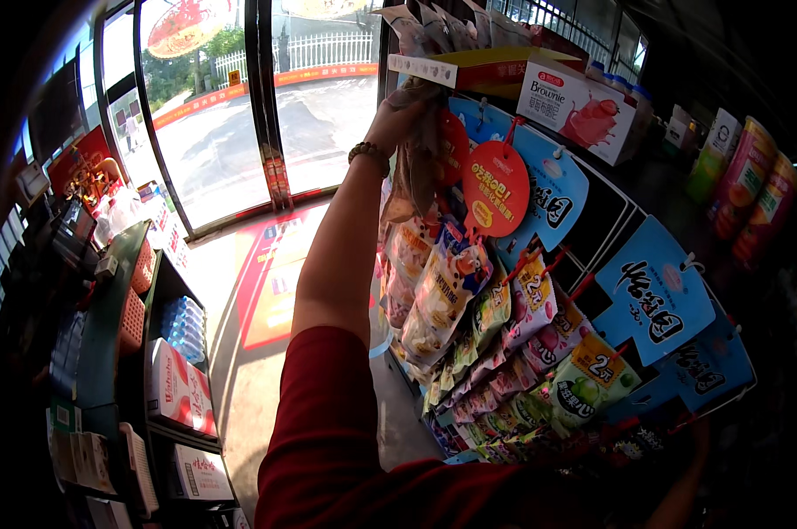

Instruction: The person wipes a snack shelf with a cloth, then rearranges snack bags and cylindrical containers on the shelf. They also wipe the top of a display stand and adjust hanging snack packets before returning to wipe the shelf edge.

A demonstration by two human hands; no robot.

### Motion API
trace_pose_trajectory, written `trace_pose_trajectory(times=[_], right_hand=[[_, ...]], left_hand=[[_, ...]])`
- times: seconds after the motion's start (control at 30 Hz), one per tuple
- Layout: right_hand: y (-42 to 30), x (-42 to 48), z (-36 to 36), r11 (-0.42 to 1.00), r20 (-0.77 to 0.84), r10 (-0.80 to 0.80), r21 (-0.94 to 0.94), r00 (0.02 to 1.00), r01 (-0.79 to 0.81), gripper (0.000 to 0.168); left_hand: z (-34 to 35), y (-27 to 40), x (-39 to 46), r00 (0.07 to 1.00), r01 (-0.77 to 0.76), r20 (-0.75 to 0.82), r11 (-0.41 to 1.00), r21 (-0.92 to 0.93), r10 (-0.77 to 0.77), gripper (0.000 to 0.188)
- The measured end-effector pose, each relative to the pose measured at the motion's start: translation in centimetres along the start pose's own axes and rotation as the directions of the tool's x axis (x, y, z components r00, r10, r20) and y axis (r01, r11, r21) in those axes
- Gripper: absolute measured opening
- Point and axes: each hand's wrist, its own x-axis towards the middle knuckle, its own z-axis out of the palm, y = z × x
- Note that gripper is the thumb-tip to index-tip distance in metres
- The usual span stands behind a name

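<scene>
My left hand [398,116], with a beaded bracelet [369,153] on its wrist, reaches up to the upper left end of a snack rack. Its fingers are closed around the top of a brownish packet [417,168], which hangs below them. Round red tags [496,188] hang just to the right. Clear snack bags [441,294] hang beneath the hand. Rows of green candy bags [590,383] and pink candy bags [534,307] are on red hooks further right. My right hand is out of view; only a dim forearm shows at lower right.
Above the rack stand an open carton [487,69] of packets, a Brownie box [580,109] and canisters [745,178]. Blue header cards [656,291] line the wire frame. A dark counter [101,330] with drink cartons [181,383] stands left. Glass doors [203,132] are ahead.
</scene>
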Motion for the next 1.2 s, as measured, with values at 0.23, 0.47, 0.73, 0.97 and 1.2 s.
trace_pose_trajectory(times=[0.23,0.47,0.73,0.97,1.2], right_hand=[[6.3,-3.8,1.7,0.971,0.138,0.201,-0.161,0.97,-0.178,0.042],[7.5,-7.2,2.6,0.92,0.14,0.275,-0.327,0.951,-0.218,0.039],[9.0,-4.2,4.5,0.91,0.189,0.216,-0.394,0.958,-0.127,0.036],[9.4,-6.4,4.0,0.865,0.19,0.272,-0.478,0.943,-0.153,0.034],[9.6,-5.8,4.8,0.873,0.216,0.235,-0.475,0.948,-0.109,0.032]], left_hand=[[-0.6,-2.5,2.3,0.956,0.092,-0.286,0.846,0.525,0.074,0.038],[-3.7,-7.6,6.9,0.889,0.263,-0.446,0.679,0.685,0.107,0.033],[-8.3,-10.7,11.3,0.935,0.229,-0.354,0.765,0.602,-0.001,0.035],[-3.8,-11.5,6.6,0.97,0.218,-0.24,0.559,0.8,-0.035,0.044],[-6.3,-9.0,3.8,0.909,0.353,-0.298,0.156,0.923,-0.293,0.04]])
